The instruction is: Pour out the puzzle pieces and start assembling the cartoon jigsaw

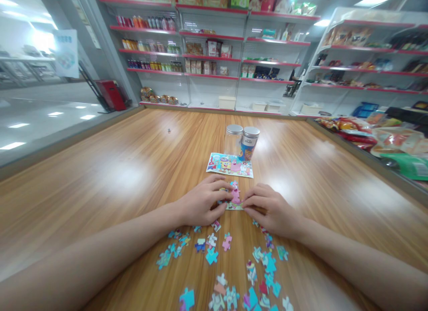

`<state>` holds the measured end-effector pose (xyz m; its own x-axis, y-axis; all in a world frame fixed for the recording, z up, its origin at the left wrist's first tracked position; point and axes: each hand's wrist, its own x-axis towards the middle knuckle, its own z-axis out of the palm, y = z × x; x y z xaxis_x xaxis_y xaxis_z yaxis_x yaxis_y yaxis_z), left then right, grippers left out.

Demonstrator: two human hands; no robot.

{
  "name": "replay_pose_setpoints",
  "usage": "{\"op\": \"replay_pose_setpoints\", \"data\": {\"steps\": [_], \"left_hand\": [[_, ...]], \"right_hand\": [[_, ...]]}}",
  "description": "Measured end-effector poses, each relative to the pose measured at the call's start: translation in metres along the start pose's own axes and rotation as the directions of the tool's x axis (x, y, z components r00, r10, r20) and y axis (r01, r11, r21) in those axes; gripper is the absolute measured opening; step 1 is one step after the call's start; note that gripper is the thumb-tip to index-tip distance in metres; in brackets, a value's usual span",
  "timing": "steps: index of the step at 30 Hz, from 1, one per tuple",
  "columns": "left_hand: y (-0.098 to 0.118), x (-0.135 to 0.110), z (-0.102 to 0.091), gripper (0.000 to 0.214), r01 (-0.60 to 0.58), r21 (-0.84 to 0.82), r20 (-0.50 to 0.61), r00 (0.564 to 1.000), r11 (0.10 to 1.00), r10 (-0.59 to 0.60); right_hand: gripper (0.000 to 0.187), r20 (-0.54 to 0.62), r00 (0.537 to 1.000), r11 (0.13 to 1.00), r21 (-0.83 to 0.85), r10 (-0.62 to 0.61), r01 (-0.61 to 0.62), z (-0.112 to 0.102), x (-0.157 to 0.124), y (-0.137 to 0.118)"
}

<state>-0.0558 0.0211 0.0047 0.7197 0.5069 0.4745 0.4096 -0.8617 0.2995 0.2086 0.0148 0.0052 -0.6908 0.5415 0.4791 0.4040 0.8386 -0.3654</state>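
Observation:
A partly joined jigsaw puzzle (236, 196) with a pink figure lies on the wooden table. My left hand (205, 199) rests over its left part, fingers spread and fingertips on the pieces, hiding some of them. At the right edge, my right hand (267, 207) has thumb and fingers pinched together on a puzzle piece, mostly covered by the fingertips. Just behind lies the colourful cartoon reference picture (230, 165). Loose pieces lie nearer to me, among them a pink piece (227, 242), a light blue piece (211, 256) and a blue-and-purple piece (187, 298).
A clear jar (233, 141) with a silver lid stands beside a labelled jar (249, 145) behind the picture. Several packaged goods (394, 141) lie along the right side. Stocked shelves (214, 34) line the back. A tiny object (169, 130) sits far left on the table (127, 168).

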Motion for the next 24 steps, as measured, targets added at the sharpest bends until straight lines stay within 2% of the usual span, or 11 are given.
{"op": "replay_pose_setpoints", "data": {"steps": [8,12,15,19,24], "left_hand": [[0.0007,0.0017,-0.0011,0.031,-0.008,-0.023,0.006,1.0,1.0,0.008],[0.0009,0.0019,-0.0015,0.029,-0.006,-0.037,0.017,1.0,0.999,0.006],[0.001,0.0017,-0.0016,0.028,-0.007,-0.044,0.009,1.0,0.999,0.007],[0.001,0.0016,-0.0012,0.028,-0.014,-0.039,0.005,1.0,0.999,0.014],[0.0006,0.0012,-0.0005,0.03,-0.018,-0.031,-0.011,1.0,0.999,0.018]], "right_hand": [[0.014,0.0,1.0,1.0,0.011,0.003,-0.003,-0.0027,0.0012,-0.0043],[0.04,0.01,1.0,0.999,-0.045,0.009,-0.008,-0.0055,0.0019,-0.0063],[0.057,0.08,0.997,0.996,-0.092,0.021,-0.013,-0.0057,0.0011,-0.0055],[0.057,0.157,0.986,0.991,-0.127,0.05,-0.03,-0.0046,0.0003,-0.0034],[0.055,0.129,0.991,0.99,-0.138,0.043,-0.025,-0.0032,0.0002,-0.0023]]}}
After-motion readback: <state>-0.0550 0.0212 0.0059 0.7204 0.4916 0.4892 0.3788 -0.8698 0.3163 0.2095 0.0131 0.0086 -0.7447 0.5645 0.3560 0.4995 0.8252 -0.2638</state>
